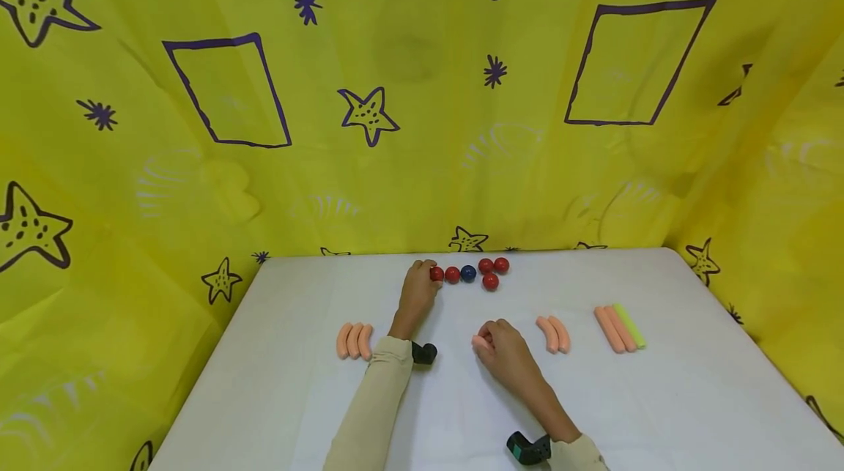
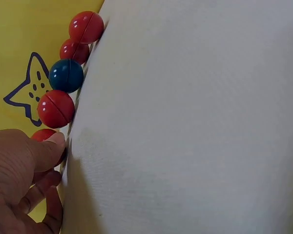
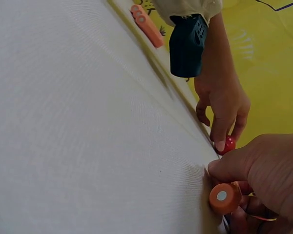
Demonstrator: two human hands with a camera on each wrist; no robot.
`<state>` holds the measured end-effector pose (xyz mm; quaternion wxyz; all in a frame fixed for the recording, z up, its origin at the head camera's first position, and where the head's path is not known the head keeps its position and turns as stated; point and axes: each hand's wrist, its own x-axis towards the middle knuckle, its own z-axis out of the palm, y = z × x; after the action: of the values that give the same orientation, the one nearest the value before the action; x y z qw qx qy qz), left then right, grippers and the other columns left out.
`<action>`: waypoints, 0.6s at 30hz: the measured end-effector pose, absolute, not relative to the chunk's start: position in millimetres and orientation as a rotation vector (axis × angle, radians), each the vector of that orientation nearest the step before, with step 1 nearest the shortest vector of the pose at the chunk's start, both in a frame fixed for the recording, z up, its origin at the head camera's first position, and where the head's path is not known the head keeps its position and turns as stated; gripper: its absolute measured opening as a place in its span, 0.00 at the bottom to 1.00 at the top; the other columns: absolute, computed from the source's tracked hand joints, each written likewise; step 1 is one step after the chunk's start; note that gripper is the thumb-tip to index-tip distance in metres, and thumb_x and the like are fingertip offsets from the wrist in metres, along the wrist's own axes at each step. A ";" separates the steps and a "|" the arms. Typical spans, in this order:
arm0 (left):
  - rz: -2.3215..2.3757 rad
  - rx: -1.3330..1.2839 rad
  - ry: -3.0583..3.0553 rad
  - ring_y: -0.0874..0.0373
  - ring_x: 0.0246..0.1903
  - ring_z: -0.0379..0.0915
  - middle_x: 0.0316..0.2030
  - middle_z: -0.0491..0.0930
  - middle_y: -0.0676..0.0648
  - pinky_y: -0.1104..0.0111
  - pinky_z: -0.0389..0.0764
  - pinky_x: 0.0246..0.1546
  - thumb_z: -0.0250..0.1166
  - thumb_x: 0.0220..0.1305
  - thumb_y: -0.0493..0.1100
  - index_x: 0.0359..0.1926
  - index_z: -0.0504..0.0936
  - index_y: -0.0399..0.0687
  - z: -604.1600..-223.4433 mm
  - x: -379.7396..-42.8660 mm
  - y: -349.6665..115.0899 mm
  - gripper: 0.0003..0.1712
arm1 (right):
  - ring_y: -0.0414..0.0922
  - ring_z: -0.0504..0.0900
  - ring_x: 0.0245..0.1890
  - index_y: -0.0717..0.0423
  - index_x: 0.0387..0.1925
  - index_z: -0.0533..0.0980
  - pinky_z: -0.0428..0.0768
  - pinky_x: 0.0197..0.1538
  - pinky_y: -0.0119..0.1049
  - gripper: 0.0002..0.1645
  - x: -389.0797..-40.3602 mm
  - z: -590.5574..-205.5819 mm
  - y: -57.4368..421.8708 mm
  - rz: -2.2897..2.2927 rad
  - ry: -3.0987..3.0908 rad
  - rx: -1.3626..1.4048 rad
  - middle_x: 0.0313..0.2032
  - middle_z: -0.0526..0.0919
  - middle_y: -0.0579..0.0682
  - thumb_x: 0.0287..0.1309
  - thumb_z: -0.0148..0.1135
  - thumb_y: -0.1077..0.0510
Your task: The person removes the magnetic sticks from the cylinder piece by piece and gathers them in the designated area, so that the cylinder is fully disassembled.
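At the back of the table, my left hand [image 1: 417, 294] pinches a red ball [image 2: 43, 135] between thumb and fingers. This ball ends a row with another red ball [image 1: 452, 275] and a dark blue ball [image 1: 468, 273]. To their right sit three more red balls [image 1: 490, 282]. Nearer the front, my right hand [image 1: 511, 360] holds a short orange-pink stick [image 3: 225, 198] with a pale round disc in its end. The fingers curl round it and hide most of its length.
Three curved orange-pink sticks [image 1: 354, 340] lie on the left of the white table [image 1: 277, 398]. Two curved sticks [image 1: 552, 335] lie right of my right hand. Farther right are two straight pink sticks [image 1: 615, 329] and a light green one [image 1: 629, 326]. A yellow patterned cloth [image 1: 422, 185] surrounds the table.
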<state>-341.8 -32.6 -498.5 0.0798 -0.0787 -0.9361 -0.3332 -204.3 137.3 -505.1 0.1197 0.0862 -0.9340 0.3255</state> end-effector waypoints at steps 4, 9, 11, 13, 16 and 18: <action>-1.024 -0.229 -2.796 0.48 0.46 0.75 0.47 0.77 0.38 0.58 0.77 0.56 0.70 0.58 0.35 0.55 0.77 0.37 -498.8 -342.9 -33.9 0.23 | 0.38 0.67 0.25 0.58 0.30 0.79 0.70 0.30 0.29 0.07 -204.4 -504.7 136.6 0.948 -2.723 0.264 0.25 0.73 0.46 0.57 0.68 0.58; -1.057 -0.240 -2.787 0.50 0.41 0.73 0.44 0.76 0.39 0.59 0.78 0.52 0.70 0.58 0.35 0.56 0.76 0.37 -501.2 -342.7 -37.5 0.24 | 0.37 0.69 0.26 0.59 0.31 0.80 0.72 0.31 0.29 0.07 -204.2 -502.6 136.8 0.975 -2.732 0.264 0.25 0.74 0.46 0.58 0.68 0.58; -1.057 -0.249 -2.782 0.50 0.40 0.73 0.42 0.76 0.40 0.59 0.78 0.50 0.70 0.58 0.35 0.56 0.76 0.37 -502.3 -342.5 -38.6 0.24 | 0.37 0.71 0.27 0.59 0.31 0.81 0.73 0.32 0.29 0.08 -203.7 -500.2 137.8 1.004 -2.750 0.245 0.26 0.75 0.46 0.58 0.68 0.58; -1.048 -0.252 -2.788 0.51 0.40 0.72 0.41 0.76 0.41 0.60 0.78 0.50 0.70 0.58 0.36 0.56 0.76 0.38 -502.8 -342.2 -39.5 0.25 | 0.38 0.72 0.27 0.60 0.31 0.81 0.74 0.32 0.29 0.07 -203.1 -497.8 138.7 1.028 -2.758 0.233 0.26 0.75 0.47 0.58 0.68 0.58; -1.064 -0.255 -2.793 0.51 0.41 0.72 0.42 0.76 0.41 0.60 0.77 0.50 0.70 0.59 0.36 0.57 0.75 0.38 -502.8 -341.6 -40.5 0.25 | 0.38 0.72 0.27 0.59 0.30 0.80 0.73 0.32 0.29 0.07 -202.6 -495.4 140.0 1.040 -2.768 0.224 0.26 0.76 0.47 0.58 0.68 0.58; -1.079 -0.255 -2.800 0.51 0.42 0.73 0.43 0.76 0.41 0.60 0.78 0.51 0.70 0.59 0.36 0.58 0.74 0.38 -502.3 -340.5 -41.4 0.26 | 0.39 0.72 0.27 0.59 0.29 0.81 0.73 0.31 0.30 0.07 -202.2 -494.8 140.5 1.043 -2.768 0.223 0.25 0.76 0.48 0.58 0.68 0.58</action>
<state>-340.5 -41.4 -502.3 0.0649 -0.0846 -0.9279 -0.3574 -202.2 140.5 -494.8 0.0875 0.0750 -0.9296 0.3502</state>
